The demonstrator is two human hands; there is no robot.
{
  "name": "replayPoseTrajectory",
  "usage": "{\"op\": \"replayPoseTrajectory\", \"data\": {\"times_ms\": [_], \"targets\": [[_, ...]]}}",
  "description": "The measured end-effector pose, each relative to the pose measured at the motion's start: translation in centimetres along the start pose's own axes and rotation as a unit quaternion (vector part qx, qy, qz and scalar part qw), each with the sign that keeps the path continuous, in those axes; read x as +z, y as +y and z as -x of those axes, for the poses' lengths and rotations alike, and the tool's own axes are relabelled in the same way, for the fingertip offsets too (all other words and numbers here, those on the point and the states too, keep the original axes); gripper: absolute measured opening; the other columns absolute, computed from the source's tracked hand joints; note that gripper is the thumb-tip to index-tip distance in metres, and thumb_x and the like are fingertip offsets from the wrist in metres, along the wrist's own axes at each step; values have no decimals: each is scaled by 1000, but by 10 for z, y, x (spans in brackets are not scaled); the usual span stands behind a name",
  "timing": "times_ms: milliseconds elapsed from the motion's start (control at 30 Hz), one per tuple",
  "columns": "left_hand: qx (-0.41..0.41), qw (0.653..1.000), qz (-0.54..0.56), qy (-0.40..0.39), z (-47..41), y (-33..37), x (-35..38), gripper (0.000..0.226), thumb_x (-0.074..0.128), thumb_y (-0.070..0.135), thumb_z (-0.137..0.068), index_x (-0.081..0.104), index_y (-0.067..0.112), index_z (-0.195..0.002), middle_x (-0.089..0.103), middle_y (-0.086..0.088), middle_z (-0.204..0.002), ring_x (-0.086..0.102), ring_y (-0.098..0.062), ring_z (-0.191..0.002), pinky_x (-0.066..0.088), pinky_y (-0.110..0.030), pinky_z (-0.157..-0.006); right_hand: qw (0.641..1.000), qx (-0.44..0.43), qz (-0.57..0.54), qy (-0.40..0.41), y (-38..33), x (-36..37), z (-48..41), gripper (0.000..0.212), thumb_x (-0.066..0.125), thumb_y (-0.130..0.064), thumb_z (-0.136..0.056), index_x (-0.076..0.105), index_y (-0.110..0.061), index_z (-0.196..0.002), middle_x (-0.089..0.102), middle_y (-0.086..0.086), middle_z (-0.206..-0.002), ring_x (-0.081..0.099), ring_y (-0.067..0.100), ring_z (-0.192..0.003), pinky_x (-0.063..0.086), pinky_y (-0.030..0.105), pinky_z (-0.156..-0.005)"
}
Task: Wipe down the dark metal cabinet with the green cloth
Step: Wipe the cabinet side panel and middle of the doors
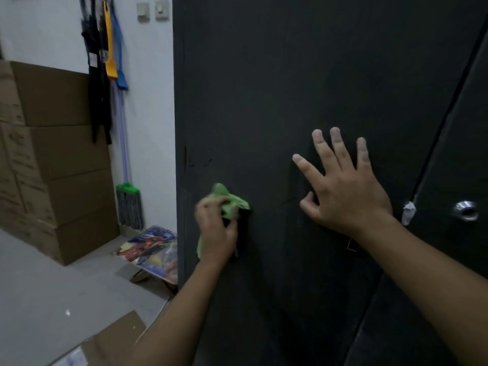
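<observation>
The dark metal cabinet (290, 83) fills the middle and right of the view, its flat side panel facing me. My left hand (215, 229) grips a crumpled green cloth (231, 202) and holds it against the panel near the cabinet's left edge. The hand is blurred. My right hand (343, 186) lies flat on the same panel with fingers spread and straight, to the right of the cloth and a little higher. Part of the cloth is hidden under my left palm.
A round silver knob (466, 210) and a scrap of white tape (408, 212) sit on the cabinet's right door. Stacked cardboard boxes (52, 159) stand at left. A green-headed mop (129, 202) leans on the white wall. A colourful printed board (153, 247) and flat cardboard (105, 342) lie on the floor.
</observation>
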State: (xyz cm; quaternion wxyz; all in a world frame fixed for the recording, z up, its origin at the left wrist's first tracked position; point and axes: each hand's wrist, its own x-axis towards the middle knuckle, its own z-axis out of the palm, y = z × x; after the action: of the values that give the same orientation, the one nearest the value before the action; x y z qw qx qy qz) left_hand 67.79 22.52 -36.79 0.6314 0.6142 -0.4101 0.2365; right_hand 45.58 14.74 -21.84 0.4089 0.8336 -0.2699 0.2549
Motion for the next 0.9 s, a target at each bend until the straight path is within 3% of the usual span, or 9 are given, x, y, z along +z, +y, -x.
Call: {"op": "replayPoseTrajectory", "data": {"times_ms": [67,133,233,367,467,567,700,767,900], "targets": [[-134,989,16,66,-17,-18,-10,26,63,21,-92,51,15,-115,44,-14,-121,44,-23,-112,41,-46,-97,1000,9,-22,1,-4,0,3,71,37,-45,-83,42,-26,-150,13,20,-165,7,42,-152,13,69,-116],[-200,975,-3,100,-32,-31,-14,28,59,26,-94,48,12,-117,44,-15,-121,43,-31,-113,41,-51,-96,999,11,-53,-1,-18,6,10,68,41,-44,-82,45,-28,-148,13,16,-166,6,40,-153,11,68,-117],[-164,982,-38,89,-20,-41,-9,33,54,30,-97,45,8,-120,41,-21,-124,41,-36,-115,40,-49,-98,995,13,-102,1,-54,24,29,68,48,-41,-80,47,-28,-147,15,12,-166,5,37,-153,8,68,-117],[-70,996,-54,10,42,-61,-7,34,53,36,-94,47,15,-120,39,-21,-121,41,-27,-112,31,-26,-100,986,39,-162,9,-97,50,55,66,52,-38,-82,46,-29,-147,16,11,-166,6,35,-154,8,65,-119],[14,994,-62,-89,86,-83,-15,44,75,17,-80,52,20,-117,43,-16,-117,38,-15,-109,23,-9,-100,977,81,-197,25,-121,64,75,66,56,-35,-81,49,-33,-146,21,12,-164,11,39,-152,7,65,-118],[31,986,-58,-154,95,-94,-22,54,82,2,-70,56,23,-113,44,-9,-118,35,-7,-111,21,-5,-102,966,147,-213,28,-141,79,95,65,59,-35,-80,52,-33,-144,25,14,-161,18,41,-149,9,67,-116],[-16,999,-36,-21,53,-81,-22,29,71,8,-82,60,15,-108,51,-12,-115,45,-18,-111,29,-11,-96,951,216,-218,30,-157,98,118,66,50,-44,-81,50,-29,-146,27,17,-157,20,41,-147,9,70,-115],[-23,998,-33,53,22,-74,-24,23,70,11,-87,61,10,-108,55,-10,-112,48,-17,-109,32,-11,-93,944,243,-222,27,-162,105,125,70,48,-48,-80,46,-31,-147,23,14,-162,16,40,-150,6,70,-114],[-28,991,-27,125,-17,-77,-25,24,66,19,-91,59,11,-113,54,-1,-113,51,-17,-110,38,-18,-94,943,221,-248,-10,-170,116,128,81,47,-59,-81,32,-28,-154,2,6,-166,-12,31,-153,-16,58,-117]]}}
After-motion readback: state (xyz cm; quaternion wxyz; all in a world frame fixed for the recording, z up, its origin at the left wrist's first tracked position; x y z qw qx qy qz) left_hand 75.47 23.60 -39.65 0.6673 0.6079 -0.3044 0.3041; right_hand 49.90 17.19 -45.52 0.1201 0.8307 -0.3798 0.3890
